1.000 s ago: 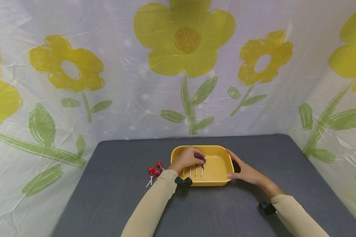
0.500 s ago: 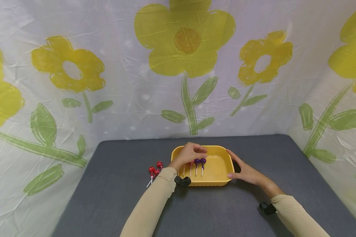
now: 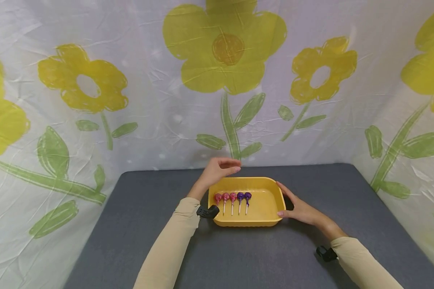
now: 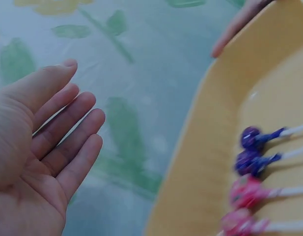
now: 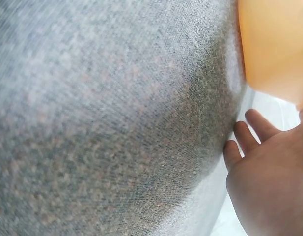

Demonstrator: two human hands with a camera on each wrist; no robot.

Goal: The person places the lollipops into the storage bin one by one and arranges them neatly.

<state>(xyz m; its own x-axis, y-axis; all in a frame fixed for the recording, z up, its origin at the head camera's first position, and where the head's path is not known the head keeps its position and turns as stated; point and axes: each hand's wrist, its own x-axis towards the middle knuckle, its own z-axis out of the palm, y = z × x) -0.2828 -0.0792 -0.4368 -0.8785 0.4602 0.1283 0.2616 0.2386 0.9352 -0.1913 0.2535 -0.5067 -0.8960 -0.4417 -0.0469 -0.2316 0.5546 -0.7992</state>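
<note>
My left hand (image 3: 218, 172) hangs over the back left of the yellow tray (image 3: 265, 202), its fingers loosely extended and holding nothing. In the left wrist view that hand (image 4: 53, 132) has its palm showing, apart from the tray. Lined up inside the tray are three pink lollipops (image 3: 226, 196) and two purple lollipops (image 3: 240, 196), heads toward the back, white sticks toward the front. My right hand (image 3: 301, 210) rests against the tray's right end, thumb near the front corner and index finger along the back. The right wrist view shows other fingers (image 5: 247, 137) extended loosely beside the tray.
The tray stands on a dark grey table (image 3: 246, 257). Behind it hangs a pale cloth backdrop (image 3: 148, 100) painted with yellow flowers. My left sleeve (image 3: 170, 241) covers part of the table left of the tray.
My left hand has let go of a purple lollipop in the row, then lifted up and left toward the tray's back edge. The left forearm now hides the red lollipops on the table. Right hand unmoved.
</note>
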